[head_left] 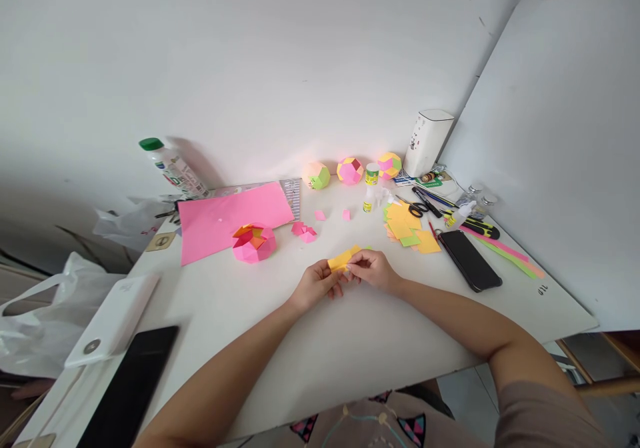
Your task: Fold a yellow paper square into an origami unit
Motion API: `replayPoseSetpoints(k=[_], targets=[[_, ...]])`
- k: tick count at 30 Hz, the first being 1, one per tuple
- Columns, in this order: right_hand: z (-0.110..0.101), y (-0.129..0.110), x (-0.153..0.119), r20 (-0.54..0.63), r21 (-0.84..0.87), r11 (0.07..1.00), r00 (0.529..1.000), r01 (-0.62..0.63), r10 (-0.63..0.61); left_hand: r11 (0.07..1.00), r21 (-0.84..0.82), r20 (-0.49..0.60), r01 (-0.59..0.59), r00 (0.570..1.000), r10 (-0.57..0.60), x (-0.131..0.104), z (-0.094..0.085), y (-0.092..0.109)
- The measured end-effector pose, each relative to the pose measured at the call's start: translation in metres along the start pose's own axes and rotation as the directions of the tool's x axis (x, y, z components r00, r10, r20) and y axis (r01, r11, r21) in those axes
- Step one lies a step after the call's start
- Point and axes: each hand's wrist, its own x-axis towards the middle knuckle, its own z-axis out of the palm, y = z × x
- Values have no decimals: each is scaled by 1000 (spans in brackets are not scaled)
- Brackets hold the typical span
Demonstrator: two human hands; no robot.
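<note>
A yellow-orange piece of paper [341, 260] is held above the white table between both hands. My left hand [320, 281] pinches its left end, and my right hand [371, 269] has thumb and fingertips closed on its right side. A bit of green shows just behind the right hand, too small to name. To the left of the hands sits a pink, open-topped paper ball [254, 251] with orange inside. Folded pink paper pieces [305, 232] lie between that ball and the hands. A pile of yellow, orange and green paper pieces [403, 225] is to the right.
Pink sheet [235, 218] lies at left. Three finished paper balls [350, 171] stand along the wall near a glue bottle [372, 175]. Scissors [417, 209], a black phone [469, 260] and a cutter [480, 227] lie right. A white bottle with green cap [173, 168] leans at back left.
</note>
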Motion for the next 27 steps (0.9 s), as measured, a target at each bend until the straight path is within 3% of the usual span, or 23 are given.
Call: replayPoseSetpoints(k=[27], targets=[[-3,7,3,38,29,999,999,-12,11,999,-34,50,-13,999,14,2,-4,-3]])
